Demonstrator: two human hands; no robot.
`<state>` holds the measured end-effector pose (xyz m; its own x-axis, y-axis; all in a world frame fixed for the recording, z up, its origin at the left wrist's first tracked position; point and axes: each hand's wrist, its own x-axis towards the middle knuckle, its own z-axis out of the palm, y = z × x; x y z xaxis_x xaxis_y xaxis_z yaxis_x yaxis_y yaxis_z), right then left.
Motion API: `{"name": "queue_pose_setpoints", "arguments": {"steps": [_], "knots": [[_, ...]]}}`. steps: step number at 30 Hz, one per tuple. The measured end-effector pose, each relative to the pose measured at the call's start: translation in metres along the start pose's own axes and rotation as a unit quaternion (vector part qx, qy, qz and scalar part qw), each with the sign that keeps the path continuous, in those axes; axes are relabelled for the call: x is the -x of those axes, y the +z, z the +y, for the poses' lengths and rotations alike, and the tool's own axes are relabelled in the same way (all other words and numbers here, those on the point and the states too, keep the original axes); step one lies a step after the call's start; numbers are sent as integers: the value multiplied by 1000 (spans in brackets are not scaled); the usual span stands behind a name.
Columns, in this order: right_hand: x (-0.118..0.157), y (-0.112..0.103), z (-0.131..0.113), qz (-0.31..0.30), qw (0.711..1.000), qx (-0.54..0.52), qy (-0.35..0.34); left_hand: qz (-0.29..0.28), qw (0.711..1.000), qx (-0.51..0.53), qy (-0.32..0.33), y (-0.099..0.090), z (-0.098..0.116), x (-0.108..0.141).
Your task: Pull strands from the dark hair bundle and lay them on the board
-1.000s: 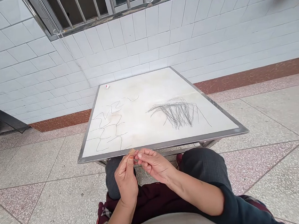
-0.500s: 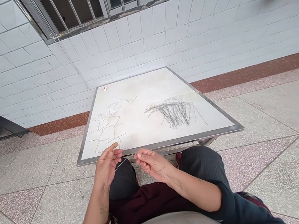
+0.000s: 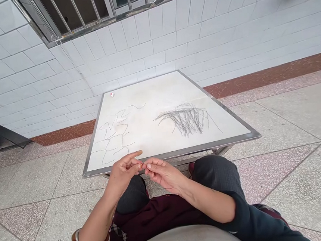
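My left hand [image 3: 125, 173] and my right hand [image 3: 163, 173] meet fingertip to fingertip, just off the near edge of the table [image 3: 163, 156]. Between them a thin pale strand [image 3: 144, 162], thread or fine wire, makes a small bend. My right thumb and forefinger pinch it, and its loose end seems to hang below. My left thumb is closed against a finger on the same strand, mostly hidden by the fingertips. The left forefinger points out straight with a brownish covering on its tip. Several bent dark strands [image 3: 123, 139] lie on the table's left.
A heap of thin dark strands [image 3: 188, 120] lies on the table's right half. A small red-and-white object [image 3: 112, 95] sits at the far left corner. Behind the table stands a tiled wall [image 3: 154, 53] with a barred window. My knees [image 3: 218, 175] are under the near edge.
My left hand has moved right and turned inward, and its thumb and finger have closed at the right fingertips. The stretch of strand between the hands is shorter. My right hand has barely moved.
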<state>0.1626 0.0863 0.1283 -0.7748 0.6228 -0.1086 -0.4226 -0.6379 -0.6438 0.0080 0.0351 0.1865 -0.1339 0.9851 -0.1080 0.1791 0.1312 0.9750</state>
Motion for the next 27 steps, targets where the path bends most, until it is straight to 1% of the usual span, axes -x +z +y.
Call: {"name": "queue_pose_setpoints", "arguments": {"steps": [4,7,9,14,20,23,27], "knots": [[-1,-3,-1,-8,1000,-15,26,41,999,-15,27,6,3,3],[-2,-6,1,-6,998,-28,47,51,998,-25,28,9,7,3],[-3,-7,1,-2,999,-31,44,58,997,-31,28,12,8,3],[-3,-3,3,18,1000,-20,4,88,994,-50,44,18,8,4],[-2,6,7,80,995,-26,-56,140,987,-68,52,29,10,5],[-2,5,8,86,994,-17,-69,148,986,-67,48,32,10,3],[-4,0,11,82,993,18,-87,139,987,-71,47,32,5,-1]]}}
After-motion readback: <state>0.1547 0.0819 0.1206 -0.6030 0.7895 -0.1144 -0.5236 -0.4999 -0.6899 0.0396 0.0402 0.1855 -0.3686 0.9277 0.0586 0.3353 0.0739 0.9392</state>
